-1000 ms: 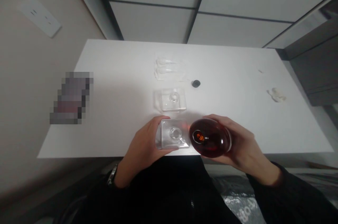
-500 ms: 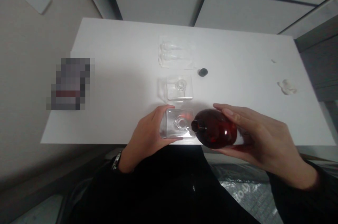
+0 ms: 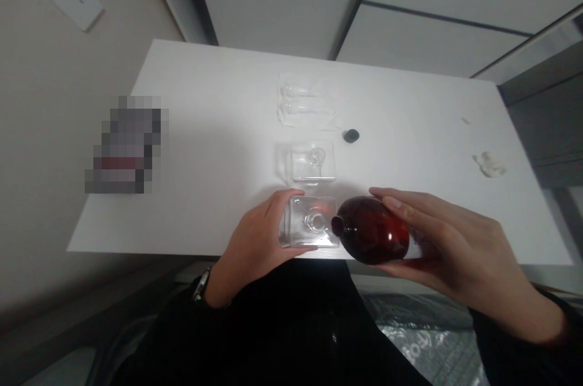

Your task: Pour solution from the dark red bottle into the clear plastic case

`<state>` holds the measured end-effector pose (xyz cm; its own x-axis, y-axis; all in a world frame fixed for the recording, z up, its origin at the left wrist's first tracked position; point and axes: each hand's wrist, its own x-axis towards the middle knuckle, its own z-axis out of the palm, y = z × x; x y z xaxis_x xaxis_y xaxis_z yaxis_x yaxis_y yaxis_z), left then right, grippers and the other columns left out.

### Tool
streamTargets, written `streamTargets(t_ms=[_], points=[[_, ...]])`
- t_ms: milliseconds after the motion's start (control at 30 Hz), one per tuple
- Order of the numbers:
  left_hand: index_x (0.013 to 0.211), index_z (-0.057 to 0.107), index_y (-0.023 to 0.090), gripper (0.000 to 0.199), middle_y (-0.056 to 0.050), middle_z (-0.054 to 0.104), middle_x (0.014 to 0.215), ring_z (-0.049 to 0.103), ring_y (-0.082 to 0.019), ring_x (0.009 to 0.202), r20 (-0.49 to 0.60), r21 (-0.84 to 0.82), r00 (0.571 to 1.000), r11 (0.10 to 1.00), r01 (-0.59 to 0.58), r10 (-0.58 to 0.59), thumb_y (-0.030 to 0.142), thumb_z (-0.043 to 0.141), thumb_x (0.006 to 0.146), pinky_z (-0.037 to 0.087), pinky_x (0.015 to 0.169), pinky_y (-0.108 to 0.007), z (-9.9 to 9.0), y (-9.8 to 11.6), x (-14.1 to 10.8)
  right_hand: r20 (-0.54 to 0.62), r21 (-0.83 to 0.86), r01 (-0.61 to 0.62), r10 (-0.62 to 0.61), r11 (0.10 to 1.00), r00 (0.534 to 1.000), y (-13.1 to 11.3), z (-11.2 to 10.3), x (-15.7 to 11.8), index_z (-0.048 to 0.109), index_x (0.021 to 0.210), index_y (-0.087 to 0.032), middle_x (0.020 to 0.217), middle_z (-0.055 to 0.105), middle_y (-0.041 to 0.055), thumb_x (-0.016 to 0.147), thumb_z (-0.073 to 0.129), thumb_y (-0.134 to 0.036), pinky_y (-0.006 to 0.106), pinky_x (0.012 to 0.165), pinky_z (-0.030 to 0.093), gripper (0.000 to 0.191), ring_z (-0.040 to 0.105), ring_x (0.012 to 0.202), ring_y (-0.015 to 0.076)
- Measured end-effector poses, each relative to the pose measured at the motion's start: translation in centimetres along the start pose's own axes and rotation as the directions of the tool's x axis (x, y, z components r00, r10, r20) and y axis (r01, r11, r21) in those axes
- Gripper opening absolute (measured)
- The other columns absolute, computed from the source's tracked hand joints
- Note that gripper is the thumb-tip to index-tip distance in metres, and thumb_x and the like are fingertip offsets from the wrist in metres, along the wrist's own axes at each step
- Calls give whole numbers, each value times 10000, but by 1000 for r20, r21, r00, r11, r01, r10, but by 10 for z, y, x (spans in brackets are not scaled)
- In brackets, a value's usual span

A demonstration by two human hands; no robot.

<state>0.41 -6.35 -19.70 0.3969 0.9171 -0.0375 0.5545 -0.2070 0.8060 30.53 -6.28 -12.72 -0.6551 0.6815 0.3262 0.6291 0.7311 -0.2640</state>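
My left hand [image 3: 259, 240] grips a clear square bottle [image 3: 303, 222] near the table's front edge, thumb and fingers on opposite sides. The round open neck of this bottle faces up. My right hand [image 3: 460, 246] is wrapped round a dark red-brown bottle [image 3: 376, 229], tilted with its uncapped mouth toward the left, close to the clear bottle's right edge. No stream of liquid can be made out. A second clear square bottle [image 3: 300, 166] stands just behind the first. Behind it lies a clear package [image 3: 305, 122] with two slender transparent pieces. A black cap [image 3: 351, 136] lies to its right.
The white table [image 3: 218, 107] meets a panelled wall at the back. A blurred-out dark object [image 3: 125, 149] sits at its left edge. A crumpled whitish piece [image 3: 490, 164] and a small scrap [image 3: 465, 121] lie at the right.
The whole view has shifted, so the table and its objects appear slightly lower. Both hands keep their holds, and the brown bottle stays tilted beside the clear one.
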Motion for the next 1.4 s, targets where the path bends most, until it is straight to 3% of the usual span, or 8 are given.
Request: streamTargets(t_ms=[367,600,900,1167,1400], points=[[1453,535,256,793,-101,720,1442,725,-339,1318,-7,-9,1000,1000,4,-4,323,955,784,605,1112,-483,0,0,0,-8,-2,-30,30,1000,1000,0,0,0,361,1727,-320,1450,751,129,973,774,-510,500,849,721,881,812,1137,380],[1459,542,238,805,-112,718,1446,721,-340,1321,-3,-14,1000,1000,-3,3,323,966,779,602,1120,-477,0,1,0,40,-35,3,-1,999,999,-2,-4,4,307,1751,-258,1416,758,184,991,756,-476,509,797,716,909,815,1109,399],[1478,556,235,785,-106,715,1453,716,-337,1328,-2,-15,1000,1000,16,-16,387,941,811,596,1121,-461,0,3,0,50,-47,-18,20,999,999,-2,-9,7,353,1726,-319,1418,769,130,958,797,-505,484,804,719,907,819,1113,377],[1484,559,227,829,-93,714,1452,717,-330,1316,-4,-7,1000,1000,25,-25,367,973,780,592,1107,-428,0,5,0,87,-62,1,4,998,996,-1,-15,9,343,1734,-289,1431,758,152,937,827,-488,504,833,718,954,815,1127,400],[1483,555,253,813,-94,710,1462,715,-342,1322,5,-15,999,999,39,-39,351,966,788,599,1092,-451,0,5,0,90,-45,-24,28,999,996,-3,-15,11,344,1731,-341,1437,757,126,949,815,-487,536,849,730,925,812,1144,392]])
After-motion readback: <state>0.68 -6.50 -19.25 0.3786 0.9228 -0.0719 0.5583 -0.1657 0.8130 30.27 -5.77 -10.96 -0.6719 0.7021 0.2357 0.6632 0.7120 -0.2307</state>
